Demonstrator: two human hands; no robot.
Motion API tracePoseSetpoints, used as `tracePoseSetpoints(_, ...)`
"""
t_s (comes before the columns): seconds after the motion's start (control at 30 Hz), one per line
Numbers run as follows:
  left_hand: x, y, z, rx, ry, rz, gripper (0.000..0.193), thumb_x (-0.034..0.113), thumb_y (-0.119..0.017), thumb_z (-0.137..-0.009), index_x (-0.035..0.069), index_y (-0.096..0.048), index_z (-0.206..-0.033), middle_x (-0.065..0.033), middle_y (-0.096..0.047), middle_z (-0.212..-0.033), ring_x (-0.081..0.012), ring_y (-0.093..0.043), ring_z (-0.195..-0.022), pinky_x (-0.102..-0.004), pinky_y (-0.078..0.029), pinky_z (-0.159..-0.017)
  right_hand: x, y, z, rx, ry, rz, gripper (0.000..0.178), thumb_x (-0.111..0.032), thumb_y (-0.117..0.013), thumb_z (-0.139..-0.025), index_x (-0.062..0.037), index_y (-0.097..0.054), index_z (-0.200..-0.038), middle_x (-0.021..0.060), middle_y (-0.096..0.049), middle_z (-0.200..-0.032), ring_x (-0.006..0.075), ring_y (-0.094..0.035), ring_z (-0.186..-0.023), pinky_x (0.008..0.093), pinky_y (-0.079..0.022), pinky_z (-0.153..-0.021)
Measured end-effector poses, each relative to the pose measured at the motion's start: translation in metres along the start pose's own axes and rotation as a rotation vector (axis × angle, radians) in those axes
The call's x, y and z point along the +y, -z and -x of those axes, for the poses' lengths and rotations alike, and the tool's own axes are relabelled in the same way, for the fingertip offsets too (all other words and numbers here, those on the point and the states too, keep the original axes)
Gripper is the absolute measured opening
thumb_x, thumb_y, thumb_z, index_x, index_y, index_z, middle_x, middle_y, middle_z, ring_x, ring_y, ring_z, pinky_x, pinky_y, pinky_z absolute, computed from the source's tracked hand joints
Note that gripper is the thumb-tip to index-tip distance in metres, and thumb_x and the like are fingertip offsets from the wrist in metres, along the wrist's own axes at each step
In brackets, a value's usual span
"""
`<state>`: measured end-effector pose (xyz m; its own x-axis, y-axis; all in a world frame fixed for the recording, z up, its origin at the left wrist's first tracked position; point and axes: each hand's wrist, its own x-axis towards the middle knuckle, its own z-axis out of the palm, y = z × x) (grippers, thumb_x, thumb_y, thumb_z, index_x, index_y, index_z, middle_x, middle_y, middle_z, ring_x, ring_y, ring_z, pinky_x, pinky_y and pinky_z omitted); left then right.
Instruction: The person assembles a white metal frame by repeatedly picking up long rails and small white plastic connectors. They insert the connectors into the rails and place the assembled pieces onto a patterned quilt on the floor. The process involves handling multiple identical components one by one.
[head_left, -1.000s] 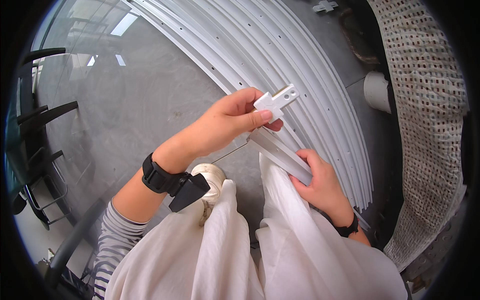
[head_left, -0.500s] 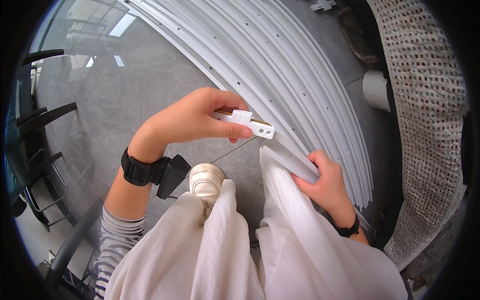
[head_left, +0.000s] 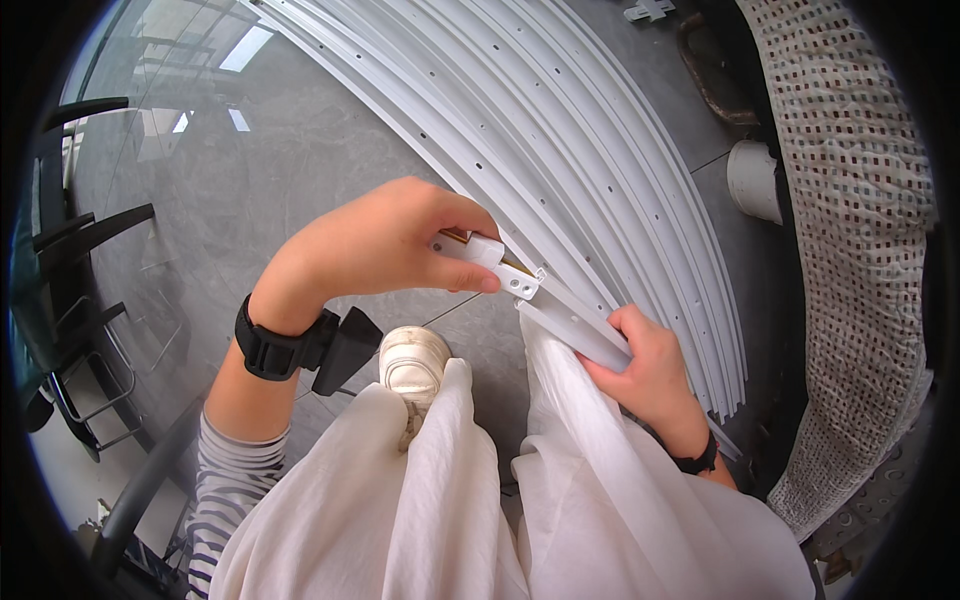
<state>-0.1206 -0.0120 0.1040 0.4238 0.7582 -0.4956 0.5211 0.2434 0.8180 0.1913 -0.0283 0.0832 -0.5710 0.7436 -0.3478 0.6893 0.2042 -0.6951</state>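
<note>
My left hand [head_left: 385,250] pinches a small white plastic track connector [head_left: 516,285] between thumb and fingers. The connector has two round screw holes near its right end and a gold-coloured strip along one side. Closed round a white track rail [head_left: 575,328], my right hand [head_left: 655,375] steadies it by my right knee. The connector's end meets the rail's open upper end; whether it has entered the channel I cannot tell. Several long white rails [head_left: 510,130] lie side by side on the floor just beyond both hands.
Black-legged chairs [head_left: 105,225] stand at the left on grey glossy floor tiles [head_left: 300,130]. On the right are a woven-cloth-covered seat [head_left: 850,200] and a white cylinder [head_left: 752,180]. A small white fitting [head_left: 650,10] lies at the far right. My shoe [head_left: 413,362] is below.
My left hand has brought the connector down, closing the gap to the rail's end. The rail and my right hand have shifted slightly left.
</note>
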Motion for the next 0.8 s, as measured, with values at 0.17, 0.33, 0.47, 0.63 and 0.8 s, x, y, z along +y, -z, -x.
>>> tracePoseSetpoints(0.17, 0.002, -0.001, -0.001, 0.031, -0.084, -0.095, 0.035, 0.026, -0.08, -0.079, 0.002, -0.07, -0.102, -0.0105, -0.071, -0.084, -0.0207, -0.068, -0.071, -0.0292, -0.054, -0.067, -0.001, -0.002, 0.0, 0.0, 0.019, 0.029, 0.037, -0.021, -0.082, -0.069, -0.0038, -0.054, -0.085, 0.0135, -0.062, -0.072, 0.0305, -0.064, -0.061, 0.0368, -0.051, -0.056)
tracePoseSetpoints(0.33, 0.004, -0.007, -0.004, 0.006, -0.096, -0.044, 0.037, 0.027, -0.079, -0.08, 0.0, -0.069, -0.103, -0.0125, -0.07, -0.083, -0.0226, -0.068, -0.072, -0.0299, -0.054, -0.069, 0.001, -0.002, 0.002, -0.047, 0.004, 0.074, 0.034, -0.016, -0.081, -0.071, -0.0017, -0.057, -0.089, 0.0172, -0.065, -0.076, 0.0334, -0.066, -0.067, 0.0361, -0.052, -0.06)
tracePoseSetpoints(0.47, 0.005, -0.014, -0.005, -0.048, -0.063, -0.037, 0.038, 0.029, -0.077, -0.082, -0.001, -0.067, -0.103, -0.0145, -0.068, -0.081, -0.0257, -0.066, -0.07, -0.032, -0.052, -0.067, 0.005, -0.006, 0.006, -0.059, 0.018, 0.095, 0.035, -0.018, -0.081, -0.071, -0.002, -0.056, -0.089, 0.0178, -0.065, -0.076, 0.0351, -0.066, -0.067, 0.0381, -0.051, -0.059)
tracePoseSetpoints(0.63, 0.0, -0.021, -0.007, -0.053, -0.092, 0.034, 0.038, 0.03, -0.075, -0.084, -0.002, -0.066, -0.102, -0.0152, -0.067, -0.077, -0.0271, -0.064, -0.067, -0.0338, -0.049, -0.063, 0.013, -0.009, 0.009, -0.039, 0.057, 0.1, 0.037, -0.021, -0.08, -0.069, -0.0043, -0.052, -0.087, 0.0151, -0.062, -0.074, 0.0354, -0.063, -0.063, 0.0416, -0.05, -0.055)
tracePoseSetpoints(0.8, 0.007, -0.021, -0.008, -0.104, -0.022, -0.01, 0.038, 0.031, -0.074, -0.083, -0.002, -0.066, -0.101, -0.016, -0.067, -0.077, -0.0282, -0.064, -0.068, -0.0352, -0.049, -0.065, 0.019, -0.013, 0.01, -0.063, 0.069, 0.12, 0.039, -0.023, -0.08, -0.068, -0.0044, -0.051, -0.086, 0.0151, -0.061, -0.073, 0.0351, -0.062, -0.062, 0.0413, -0.049, -0.054)
